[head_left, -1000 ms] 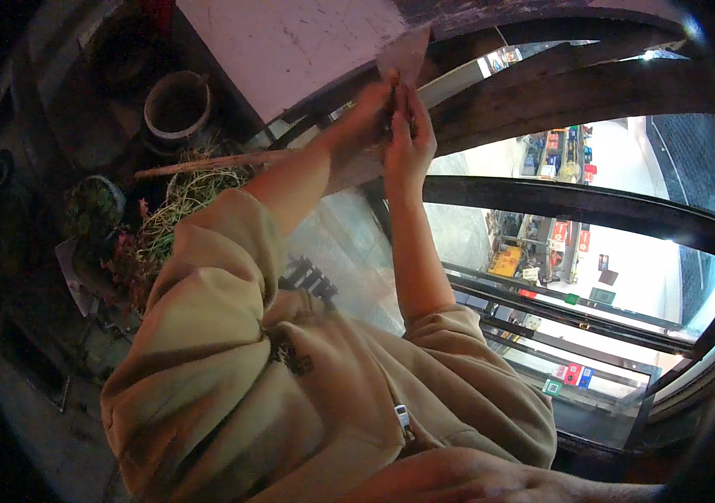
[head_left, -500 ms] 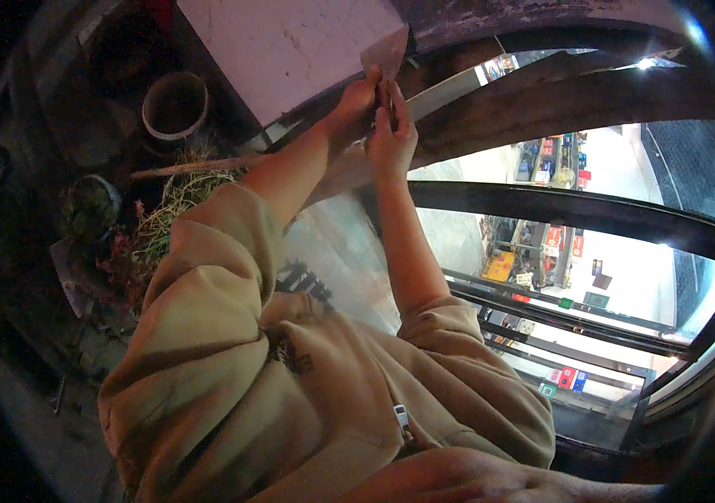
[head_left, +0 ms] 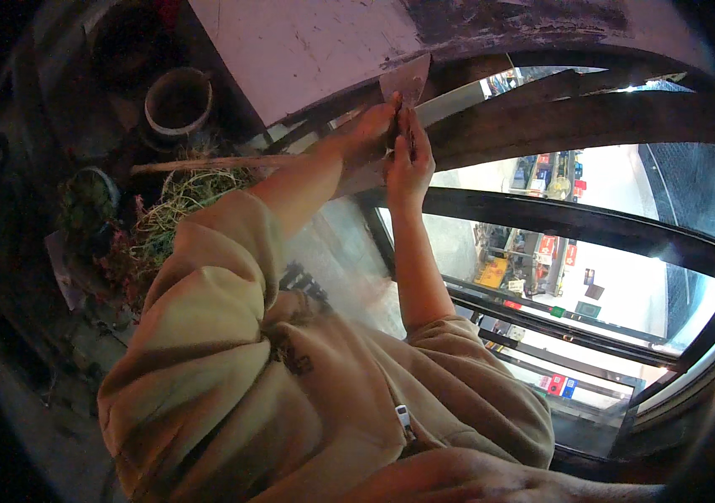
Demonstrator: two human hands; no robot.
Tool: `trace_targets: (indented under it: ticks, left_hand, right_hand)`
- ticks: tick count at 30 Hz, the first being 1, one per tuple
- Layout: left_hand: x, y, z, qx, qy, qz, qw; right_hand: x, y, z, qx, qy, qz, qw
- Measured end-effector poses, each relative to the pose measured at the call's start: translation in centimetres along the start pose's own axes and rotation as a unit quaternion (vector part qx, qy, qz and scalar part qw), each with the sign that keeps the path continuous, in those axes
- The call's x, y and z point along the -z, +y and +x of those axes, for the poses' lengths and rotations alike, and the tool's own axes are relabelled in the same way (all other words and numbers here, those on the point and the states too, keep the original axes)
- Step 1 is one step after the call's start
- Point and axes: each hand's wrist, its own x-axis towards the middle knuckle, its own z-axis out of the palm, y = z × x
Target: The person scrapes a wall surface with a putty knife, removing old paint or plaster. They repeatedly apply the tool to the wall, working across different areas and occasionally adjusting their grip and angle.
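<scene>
Both hands are together on a putty knife [head_left: 408, 80] with a wide, flat metal blade, held out ahead of me. My left hand [head_left: 372, 127] is closed round the handle. From the right, my right hand [head_left: 410, 166] presses against the same handle with its fingers pointing up along it. Most of the handle is hidden by the hands. The blade's far edge lies at the lower edge of a pale, scratched panel [head_left: 307, 50]; whether it touches cannot be made out. Dark, rough patches [head_left: 508, 21] mark the surface to the right of the pale part.
Lower right, dark-framed glass [head_left: 575, 222] shows a lit interior with shelves. A dark beam [head_left: 575, 109] runs right from my hands. Left are a round pot [head_left: 178, 105], dry plants [head_left: 181, 197], a thin stick [head_left: 215, 163] and a smaller pot [head_left: 93, 197].
Both hands and the putty knife have moved slightly right and down in the picture. The blade, earlier over the pale panel's corner, is now lower at its edge. The view has shifted a little.
</scene>
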Motion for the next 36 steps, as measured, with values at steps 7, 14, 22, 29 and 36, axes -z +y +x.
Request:
trace_targets:
  ticks: [7,14,22,29,36]
  left_hand:
    - [3.2,-0.9,3.9,0.003,0.048,-0.019,0.999]
    - [4.0,-1.8,3.8,-0.009,0.045,0.267,0.963]
    - [6.4,-3.6,5.3,-0.079,0.13,0.382,0.912]
    - [6.5,-1.4,5.5,0.026,0.134,0.337,0.932]
    - [7.8,-4.3,6.0,-0.046,0.11,0.372,0.921]
  right_hand:
    - [-1.8,-1.4,1.4,0.022,-0.02,-0.004,1.0]
    - [-1.8,2.2,-0.6,0.002,0.02,0.026,0.999]
    - [-3.0,2.3,-0.8,-0.01,0.0,0.026,1.0]
    - [-4.2,2.6,0.6,0.035,-0.017,0.007,0.999]
    - [-3.9,2.3,-1.6,-0.02,0.006,0.034,0.999]
